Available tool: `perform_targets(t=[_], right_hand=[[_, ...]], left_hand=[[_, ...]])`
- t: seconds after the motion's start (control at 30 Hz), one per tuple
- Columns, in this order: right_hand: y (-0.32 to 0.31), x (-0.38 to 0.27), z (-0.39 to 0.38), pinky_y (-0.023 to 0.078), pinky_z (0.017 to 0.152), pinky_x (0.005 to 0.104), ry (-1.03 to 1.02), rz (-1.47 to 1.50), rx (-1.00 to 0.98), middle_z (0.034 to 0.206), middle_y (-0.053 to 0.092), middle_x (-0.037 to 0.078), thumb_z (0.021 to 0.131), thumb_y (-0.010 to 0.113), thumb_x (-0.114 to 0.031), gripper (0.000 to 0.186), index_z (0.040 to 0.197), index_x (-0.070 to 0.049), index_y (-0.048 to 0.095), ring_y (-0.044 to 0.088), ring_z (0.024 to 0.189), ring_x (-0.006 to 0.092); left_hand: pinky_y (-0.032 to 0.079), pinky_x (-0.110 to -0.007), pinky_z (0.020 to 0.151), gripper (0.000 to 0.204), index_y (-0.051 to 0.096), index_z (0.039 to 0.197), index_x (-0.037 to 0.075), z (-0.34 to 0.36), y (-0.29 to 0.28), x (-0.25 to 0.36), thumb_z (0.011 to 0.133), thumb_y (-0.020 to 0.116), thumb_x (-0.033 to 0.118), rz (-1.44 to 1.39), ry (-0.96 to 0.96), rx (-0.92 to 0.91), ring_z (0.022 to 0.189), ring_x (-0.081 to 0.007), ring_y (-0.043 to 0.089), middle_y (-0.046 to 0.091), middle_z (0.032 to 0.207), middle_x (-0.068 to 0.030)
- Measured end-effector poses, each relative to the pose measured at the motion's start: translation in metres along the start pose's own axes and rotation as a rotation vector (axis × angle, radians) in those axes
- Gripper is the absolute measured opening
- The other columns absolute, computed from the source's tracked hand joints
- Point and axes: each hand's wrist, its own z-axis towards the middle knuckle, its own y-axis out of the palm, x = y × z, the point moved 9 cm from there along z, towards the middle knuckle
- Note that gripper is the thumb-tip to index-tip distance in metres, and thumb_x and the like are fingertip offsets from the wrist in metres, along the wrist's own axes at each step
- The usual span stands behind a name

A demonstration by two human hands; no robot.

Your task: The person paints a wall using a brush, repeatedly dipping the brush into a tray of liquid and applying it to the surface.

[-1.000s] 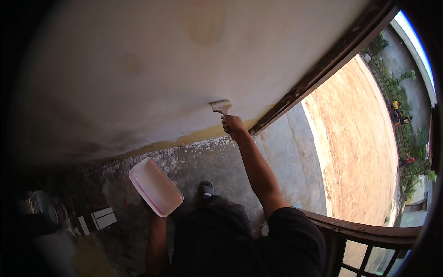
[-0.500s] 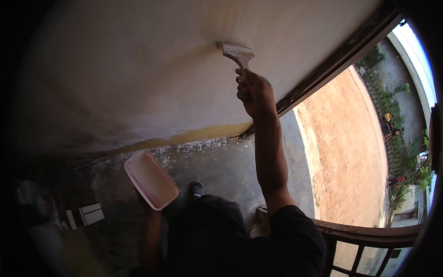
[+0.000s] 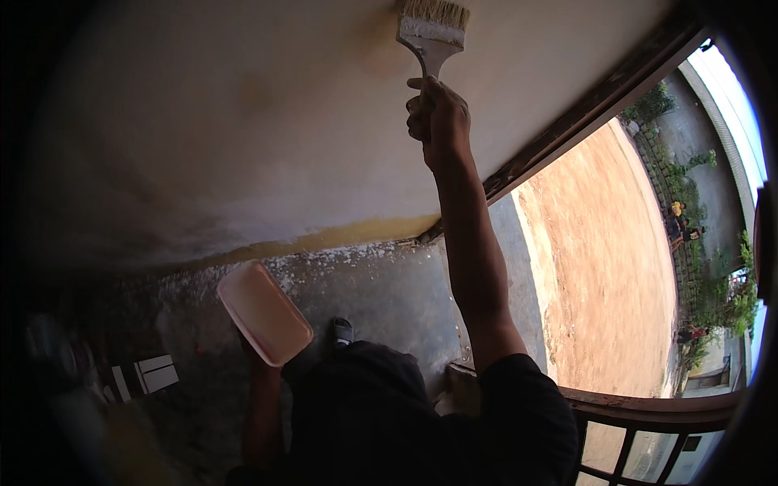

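My right hand (image 3: 438, 113) is wrapped round the handle of a wide paintbrush (image 3: 431, 32), with its pale bristles high up against the off-white wall (image 3: 243, 138). A yellowish band (image 3: 340, 231) runs along the bottom of that wall. Below and to the left, my left hand (image 3: 255, 352) is mostly hidden under a shallow pinkish rectangular tray (image 3: 264, 312) that it holds up, with a pale layer inside.
Dark-framed doorway (image 3: 592, 105) on the right, a dirt yard (image 3: 600, 259) beyond, with plants and small distant people (image 3: 689, 231). Paned window or door (image 3: 648, 445) at lower right. Speckled concrete floor (image 3: 389, 300), my sandalled foot (image 3: 342, 330), white boards (image 3: 156, 374) and dim objects at lower left.
My right hand has moved up the wall with the brush, from just above the bottom band to near the top of the view. The tray has shifted slightly up and left in view.
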Motion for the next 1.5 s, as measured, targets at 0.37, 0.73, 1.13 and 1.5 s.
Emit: perform_targets(t=[0.37, 0.73, 1.13, 1.5], right_hand=[[-0.068, 0.232, -0.056, 0.026, 0.038, 0.0254, 0.389, -0.054, 0.088, 0.059, 0.042, -0.003, 0.102, 0.048, -0.03, 0.034, 0.106, 0.002, 0.06, 0.035, 0.043, 0.0058], [-0.13, 0.311, -0.1, 0.023, 0.037, 0.0254, 0.67, -0.074, 0.21, 0.062, 0.043, -0.003, 0.101, 0.048, -0.031, 0.03, 0.104, -0.002, 0.057, 0.032, 0.042, 0.0063], [-0.203, 0.074, -0.031, 0.028, 0.042, 0.0236, 0.499, 0.046, 0.219, 0.062, 0.043, -0.003, 0.101, 0.045, -0.024, 0.027, 0.094, -0.001, 0.058, 0.033, 0.046, 0.0066], [-0.159, -0.253, 0.013, 0.03, 0.043, 0.0193, -0.177, -0.155, -0.007, 0.07, 0.047, -0.001, 0.101, 0.055, -0.028, 0.039, 0.122, 0.005, 0.058, 0.038, 0.05, 0.0033]], left_hand=[[0.051, -0.047, 0.1, 0.061, 0.025, 0.154, 0.012, 0.018, -0.051, -0.005, 0.104, 0.046, 0.04, 0.204, 0.118, -0.208, 0.126, -0.0276, 0.054, 0.045, 0.148, -0.0109], [0.048, -0.046, 0.103, 0.06, 0.022, 0.156, 0.013, 0.01, -0.02, 0.004, 0.105, 0.041, 0.04, 0.325, 0.176, -0.263, 0.13, -0.0263, 0.05, 0.041, 0.151, -0.0089], [0.045, -0.053, 0.103, 0.063, 0.027, 0.154, 0.014, 0.016, -0.016, -0.001, 0.102, 0.039, 0.049, 0.072, 0.079, -0.204, 0.13, -0.0316, 0.05, 0.044, 0.149, -0.0101], [0.042, -0.061, 0.104, 0.068, 0.031, 0.153, 0.015, 0.021, 0.013, -0.021, 0.1, 0.037, 0.057, -0.102, -0.087, -0.267, 0.13, -0.037, 0.049, 0.046, 0.148, -0.0108]])
